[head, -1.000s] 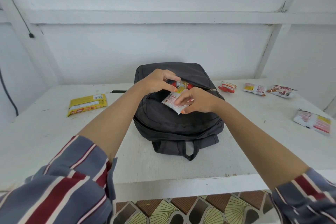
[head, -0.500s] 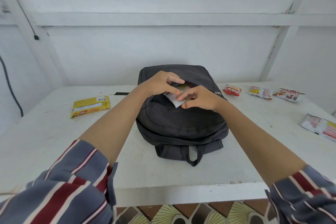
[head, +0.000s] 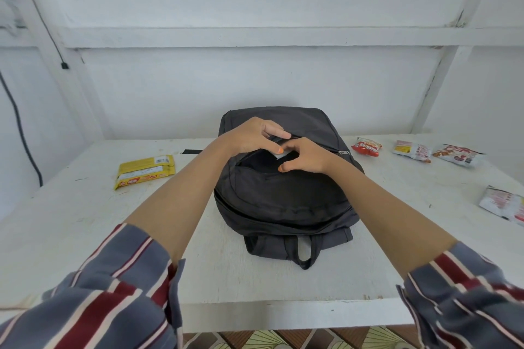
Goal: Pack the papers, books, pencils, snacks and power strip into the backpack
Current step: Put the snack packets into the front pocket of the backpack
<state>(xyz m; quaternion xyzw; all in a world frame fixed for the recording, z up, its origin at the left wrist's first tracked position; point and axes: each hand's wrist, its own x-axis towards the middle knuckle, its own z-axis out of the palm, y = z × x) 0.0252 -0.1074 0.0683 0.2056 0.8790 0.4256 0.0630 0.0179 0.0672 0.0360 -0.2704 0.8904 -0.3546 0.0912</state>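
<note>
White table (head: pixel 85 221), black backpack (head: pixel 283 201) flat at its middle, your left hand (head: pixel 252 136) grips the front pocket's upper edge, your right hand (head: pixel 307 157) pinches a white snack packet (head: pixel 282 155) mostly inside that pocket

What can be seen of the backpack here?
The backpack is dark grey soft fabric, lying flat on the table with its carry loop toward the person. A zip curves round its near edge. The pocket at the far end gapes open; the left hand holds its upper edge, the right hand tucks a white packet inside, only a corner showing.
</note>
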